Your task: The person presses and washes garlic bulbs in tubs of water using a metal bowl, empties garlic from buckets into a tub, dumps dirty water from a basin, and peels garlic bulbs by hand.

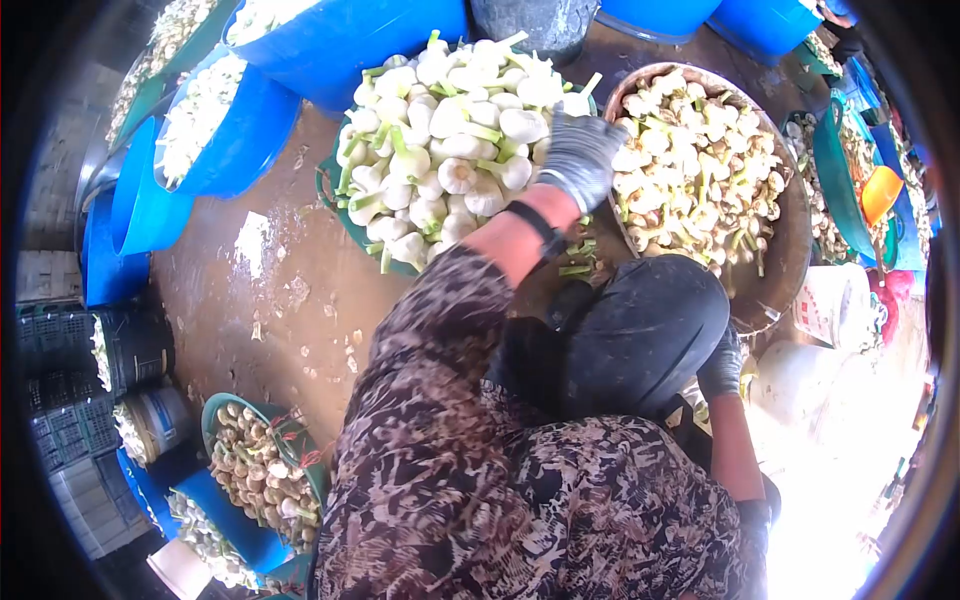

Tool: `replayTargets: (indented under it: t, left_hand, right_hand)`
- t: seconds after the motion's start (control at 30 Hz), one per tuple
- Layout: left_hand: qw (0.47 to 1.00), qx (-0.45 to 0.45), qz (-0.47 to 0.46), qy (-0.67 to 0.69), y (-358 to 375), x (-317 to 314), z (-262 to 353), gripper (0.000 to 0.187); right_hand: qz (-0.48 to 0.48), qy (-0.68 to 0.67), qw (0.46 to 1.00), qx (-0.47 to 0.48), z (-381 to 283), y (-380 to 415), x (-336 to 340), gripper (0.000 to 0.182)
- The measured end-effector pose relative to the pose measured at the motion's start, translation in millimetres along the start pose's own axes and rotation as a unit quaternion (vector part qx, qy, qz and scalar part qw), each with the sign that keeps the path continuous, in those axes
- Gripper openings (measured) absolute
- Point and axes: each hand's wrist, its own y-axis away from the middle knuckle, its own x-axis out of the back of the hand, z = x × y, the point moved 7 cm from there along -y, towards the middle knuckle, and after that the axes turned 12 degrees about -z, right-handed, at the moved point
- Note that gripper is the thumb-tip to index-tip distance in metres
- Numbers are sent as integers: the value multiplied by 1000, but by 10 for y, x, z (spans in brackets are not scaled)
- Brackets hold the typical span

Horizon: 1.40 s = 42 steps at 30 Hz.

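Note:
My left hand (585,155), in a grey glove with a dark band at the wrist, is over the right edge of a heaped green basket (328,190) of white trimmed garlic (458,176). A bulb with a green stem (592,86) shows just beyond its blurred fingers; whether they hold it is unclear. Right of this hand stands a wide round pan (792,250) of browner, untrimmed-looking garlic (690,160). My right hand (722,368), also gloved, is low beside my bent knee (645,335), its fingers mostly hidden.
Blue tubs (345,50) and a dark bucket (535,25) line the far side. At the lower left sits a green basket (316,470) of brownish bulbs. An orange scoop (881,194) and white buckets (832,305) are on the right. Green scraps (578,268) lie between basket and pan.

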Motion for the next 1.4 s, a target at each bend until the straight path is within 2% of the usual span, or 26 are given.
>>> replayTargets:
  t: [0.03,0.07,0.1,0.13,0.17,0.23,0.27,0.4,0.47,0.53,0.6,0.67,0.73,0.8,0.87,0.93,1.0,1.1,1.13,1.2,1.23,1.27,1.3,1.33,1.37,1.4]
  left_hand:
    - [999,28,5,27,106,160,-124,42]
    - [990,21,136,32,270,328,-318,39]
    - [987,43,149,37,444,474,-560,38]
    - [990,121,57,43,506,538,-857,42]
    - [973,86,213,13,806,861,-1016,46]
    - [967,104,233,15,1087,1037,-1419,52]
    - [972,157,167,51,1138,1042,-1554,52]
    - [976,141,-46,-158,1215,555,-1710,47]
    - [975,128,-72,-169,1303,547,-1656,45]
    - [987,65,86,-121,1517,839,-1390,38]
    - [988,-4,156,-3,1879,1010,-1080,13]
    - [987,37,107,115,2384,623,-875,10]
    - [968,134,-33,209,2951,-6,-782,10]
    - [925,271,-186,192,3483,-745,-859,26]
    - [914,317,-190,169,3713,-1154,-1007,37]
    - [896,367,-200,151,3836,-1369,-1116,47]
    - [833,413,-286,233,3879,-1699,-1163,55]
    - [834,412,-305,203,3797,-2107,-1204,46]
    - [837,413,-308,182,3677,-2279,-1298,44]
    - [785,435,-300,323,3953,-2714,-1643,53]
    - [715,453,-248,471,3576,-1962,-1157,45]
    - [752,394,-223,479,3918,-2543,-1419,41]
    - [787,332,-311,417,4353,-3699,-2024,40]
    - [815,256,-383,350,4095,-3563,-1820,39]
    - [697,345,-407,480,4475,-3748,-1919,39]
    - [563,446,-403,568,4274,-2774,-1385,39]
  right_hand:
    - [42,1,999,20,7,65,53,43]
    - [37,1,999,17,27,115,62,43]
    - [37,-3,999,16,39,147,112,42]
    - [37,-8,999,14,34,185,150,42]
    - [59,-24,998,12,36,229,193,42]
    - [63,-18,998,9,119,261,160,39]
    - [58,-25,998,-5,153,255,156,38]
    - [25,-47,998,-22,191,241,53,37]
    - [-8,-64,995,-74,273,141,-13,37]
    - [-13,-68,995,-74,407,124,-52,38]
    - [-23,-85,992,-89,361,116,17,40]
    - [20,-124,992,-29,514,126,-22,38]
    - [-14,-115,991,-60,558,104,-101,35]
    - [-25,-106,992,-60,342,136,38,33]
    - [-109,-140,977,-118,76,187,113,32]
    - [-105,-104,983,-113,68,179,90,32]
    - [-89,-143,984,-60,196,236,-19,33]
    - [-125,-116,983,-70,-175,334,258,31]
    - [-67,-125,988,-55,87,581,171,32]
    - [-146,-76,984,-70,-85,356,226,35]
    - [-174,-62,980,-79,-181,371,355,37]
    - [-189,-57,977,-77,92,316,170,40]
    - [-190,-29,977,-88,-9,341,353,40]
    - [-184,-35,976,-111,-65,365,521,41]
    - [-187,-44,973,-127,-115,375,673,42]
    - [-153,-73,981,-95,-44,333,694,42]
